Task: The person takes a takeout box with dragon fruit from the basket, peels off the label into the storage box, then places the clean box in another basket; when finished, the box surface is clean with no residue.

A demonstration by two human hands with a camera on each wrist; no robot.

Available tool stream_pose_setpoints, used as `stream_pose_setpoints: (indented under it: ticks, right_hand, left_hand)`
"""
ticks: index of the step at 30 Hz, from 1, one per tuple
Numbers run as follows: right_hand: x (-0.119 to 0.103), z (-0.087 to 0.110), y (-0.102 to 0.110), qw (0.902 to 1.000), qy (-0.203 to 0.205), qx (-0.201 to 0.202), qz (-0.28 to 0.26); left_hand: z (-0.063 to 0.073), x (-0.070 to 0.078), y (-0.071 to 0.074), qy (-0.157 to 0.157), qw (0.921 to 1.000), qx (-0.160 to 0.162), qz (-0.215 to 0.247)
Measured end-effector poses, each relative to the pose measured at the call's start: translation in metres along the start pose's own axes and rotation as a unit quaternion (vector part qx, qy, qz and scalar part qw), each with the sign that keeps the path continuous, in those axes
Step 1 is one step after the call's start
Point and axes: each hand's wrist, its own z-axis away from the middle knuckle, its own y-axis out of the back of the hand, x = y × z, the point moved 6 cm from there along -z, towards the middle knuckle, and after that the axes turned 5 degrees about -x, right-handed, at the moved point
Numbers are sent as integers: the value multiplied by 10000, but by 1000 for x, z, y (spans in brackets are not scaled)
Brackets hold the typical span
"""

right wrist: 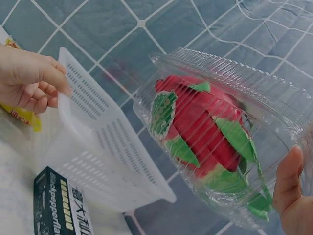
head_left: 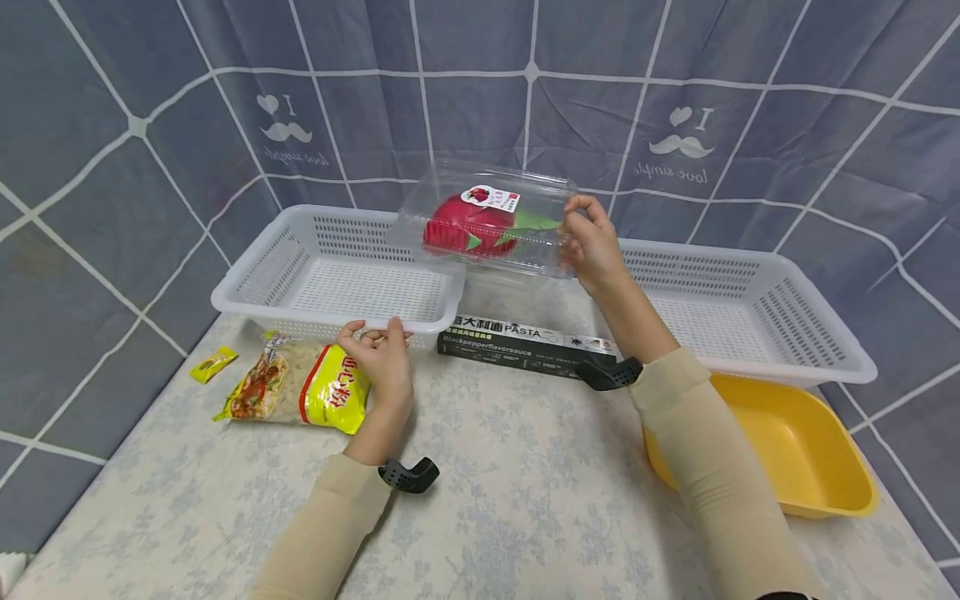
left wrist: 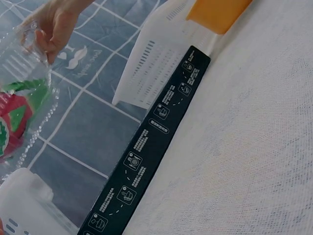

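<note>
My right hand [head_left: 594,242] grips one end of a clear plastic clamshell box [right wrist: 220,68] with a red and green dragon fruit [head_left: 461,227] inside. A label is stuck on its lid. The box is held up in the air, over the right end of the left white basket [head_left: 360,287]. My left hand [head_left: 382,358] pinches that basket's front rim near its right corner, as the right wrist view also shows. Just left of this hand lies a yellow-ended noodle bag [head_left: 292,383]. A dark pasta box [head_left: 517,346] lies on the table to the hand's right.
Another white slotted basket [head_left: 697,325] stands at the right, with a yellow basin [head_left: 795,450] in front of it. A small yellow packet [head_left: 213,364] lies at the far left. A grey-blue checked curtain [head_left: 480,108] hangs behind the patterned tablecloth [head_left: 510,492].
</note>
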Motion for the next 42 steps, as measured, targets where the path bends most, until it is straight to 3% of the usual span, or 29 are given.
stream_pose_setpoints:
  ticks: [28, 42]
  right_hand:
    - [-26, 51, 37, 9999, -135, -68, 57]
    - [-29, 81, 40, 9993, -313, -180, 78]
  left_hand:
    - [-2, 1, 0, 66, 10000, 22, -66]
    - [-3, 2, 0, 121, 9999, 38, -13]
